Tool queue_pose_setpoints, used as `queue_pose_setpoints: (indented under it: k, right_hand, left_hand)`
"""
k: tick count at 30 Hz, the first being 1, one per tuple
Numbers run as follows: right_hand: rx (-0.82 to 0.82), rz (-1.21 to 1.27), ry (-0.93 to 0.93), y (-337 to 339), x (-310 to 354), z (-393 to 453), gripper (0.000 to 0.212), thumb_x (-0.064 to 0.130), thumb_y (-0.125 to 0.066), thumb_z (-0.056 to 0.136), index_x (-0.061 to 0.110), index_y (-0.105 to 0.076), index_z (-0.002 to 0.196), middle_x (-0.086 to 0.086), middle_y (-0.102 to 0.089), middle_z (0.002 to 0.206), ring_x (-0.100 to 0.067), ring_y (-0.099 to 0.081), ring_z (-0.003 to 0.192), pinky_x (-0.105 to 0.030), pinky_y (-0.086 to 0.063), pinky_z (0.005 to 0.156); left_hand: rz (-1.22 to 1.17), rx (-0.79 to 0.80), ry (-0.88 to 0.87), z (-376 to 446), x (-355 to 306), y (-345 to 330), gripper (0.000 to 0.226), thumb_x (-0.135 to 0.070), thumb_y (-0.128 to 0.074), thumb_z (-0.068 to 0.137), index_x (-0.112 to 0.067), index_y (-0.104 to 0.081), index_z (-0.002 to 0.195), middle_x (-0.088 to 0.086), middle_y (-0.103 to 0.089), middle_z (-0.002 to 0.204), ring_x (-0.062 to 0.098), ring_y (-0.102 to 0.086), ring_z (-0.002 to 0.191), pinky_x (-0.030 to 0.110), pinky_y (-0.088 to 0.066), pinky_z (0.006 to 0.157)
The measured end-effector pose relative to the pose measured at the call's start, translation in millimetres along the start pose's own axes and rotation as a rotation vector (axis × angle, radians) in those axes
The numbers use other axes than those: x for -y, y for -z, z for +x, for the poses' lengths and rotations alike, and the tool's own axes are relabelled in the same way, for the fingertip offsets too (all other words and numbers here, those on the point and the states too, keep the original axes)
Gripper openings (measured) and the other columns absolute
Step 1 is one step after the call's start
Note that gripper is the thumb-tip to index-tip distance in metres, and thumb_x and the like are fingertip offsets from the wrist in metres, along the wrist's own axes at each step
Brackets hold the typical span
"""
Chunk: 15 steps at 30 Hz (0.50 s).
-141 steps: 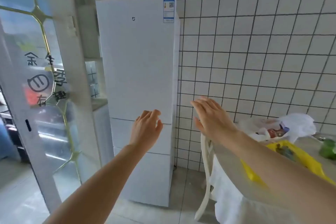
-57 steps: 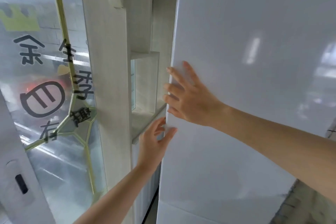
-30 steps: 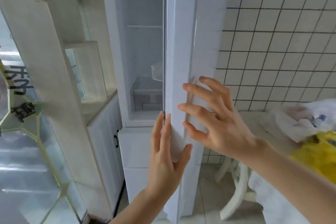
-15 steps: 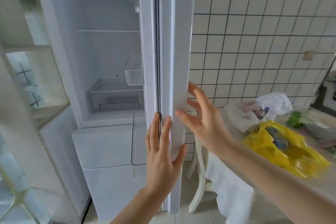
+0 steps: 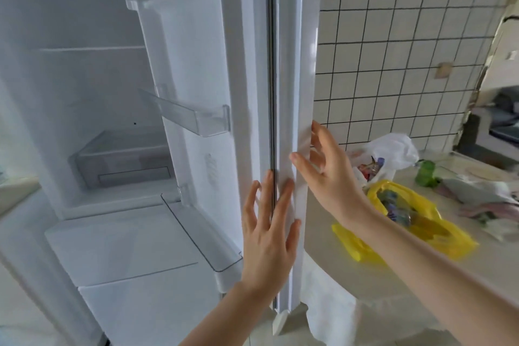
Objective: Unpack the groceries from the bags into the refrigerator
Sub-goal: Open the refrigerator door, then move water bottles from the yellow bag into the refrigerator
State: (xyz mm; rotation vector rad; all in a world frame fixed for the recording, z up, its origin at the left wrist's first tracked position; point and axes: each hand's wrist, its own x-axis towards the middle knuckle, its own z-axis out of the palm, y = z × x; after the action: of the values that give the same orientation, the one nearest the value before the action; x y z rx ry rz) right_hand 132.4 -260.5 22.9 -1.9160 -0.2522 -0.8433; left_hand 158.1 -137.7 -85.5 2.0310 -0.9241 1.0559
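Observation:
The white refrigerator [image 5: 92, 87] stands open, its upper compartment bare apart from a glass shelf and a clear drawer [image 5: 123, 161]. Its door [image 5: 283, 64] is swung wide, edge-on to me, with clear door bins [image 5: 196, 118] inside. My left hand [image 5: 266, 233] lies flat with straight fingers against the door's edge. My right hand [image 5: 325, 174] touches the door's outer face with spread fingers. On the table to the right lie a yellow bag [image 5: 438, 230] and a white bag [image 5: 393, 149], both holding groceries.
The table [image 5: 337, 261] with a white cloth stands right beside the open door. A green object [image 5: 425, 174] and crumpled bags [image 5: 483, 191] lie further right on it. The tiled wall [image 5: 393, 36] is behind. Closed lower fridge drawers [image 5: 126, 247] sit below the open compartment.
The door has swung wider open, showing more of the fridge interior and door bins. Both hands stay on the door's edge; the view has shifted closer.

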Motion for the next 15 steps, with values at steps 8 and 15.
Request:
queue_pose_setpoints:
  k: [8,15]
  right_hand:
    - [0.089,0.12,0.002,37,-31,24,0.042,0.012,-0.06,0.093,0.008,-0.046,0.132,-0.004,-0.063,0.118,-0.014,-0.061,0.111,-0.034,-0.049,0.099]
    - [0.143,0.21,0.054,38,-43,30,0.054,0.015,-0.064,0.09,0.011,-0.04,0.138,0.004,-0.06,0.123,-0.011,-0.06,0.113,-0.035,-0.049,0.099]
  left_hand:
    - [0.097,-0.065,0.069,14,-15,-55,0.063,-0.018,-0.063,0.09,-0.019,-0.035,0.146,0.002,-0.01,0.163,0.035,-0.019,0.146,0.039,-0.016,0.117]
    - [0.108,-0.134,0.123,12,-21,-61,0.066,-0.008,-0.065,0.086,-0.015,-0.035,0.144,0.013,-0.016,0.159,0.037,-0.017,0.147,0.05,-0.019,0.117]
